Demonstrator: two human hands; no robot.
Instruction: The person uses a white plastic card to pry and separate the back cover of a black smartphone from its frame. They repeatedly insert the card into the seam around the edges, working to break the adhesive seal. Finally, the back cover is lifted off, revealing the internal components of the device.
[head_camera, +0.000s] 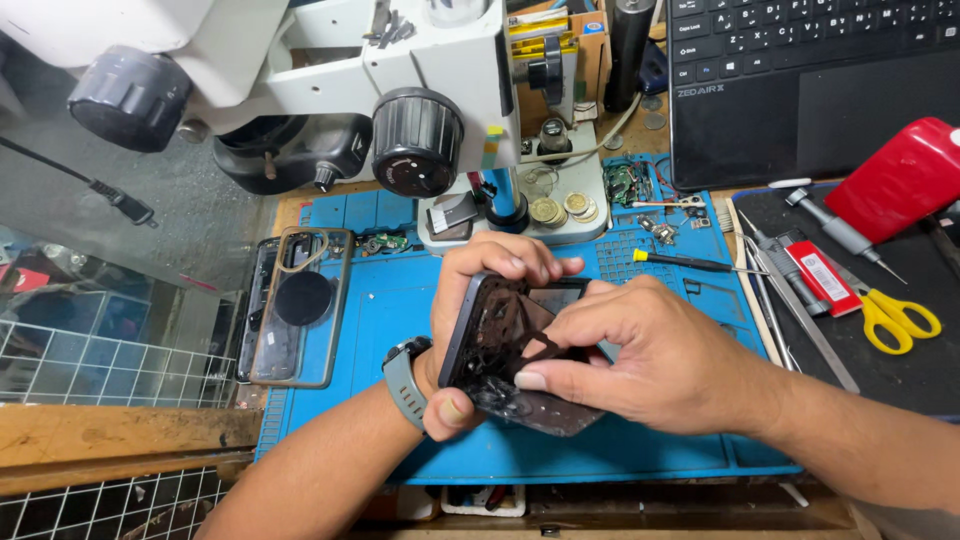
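An opened dark phone body (505, 345) is held tilted above the blue mat (400, 300), its long axis running toward the microscope. It is gripped from below by the left hand (470, 330) and pinched at its near edge by the right hand (640, 360)

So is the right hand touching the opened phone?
Touching: the head view shows the right hand with its thumb pressed on the opened phone, which the left hand holds.

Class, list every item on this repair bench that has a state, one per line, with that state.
Left hand: gripping the opened phone.
Right hand: pinching the phone's inner part.
Opened phone: back off, insides exposed.
Phone case: lying flat on the blue mat.
Yellow scissors: closed.
Laptop: open.
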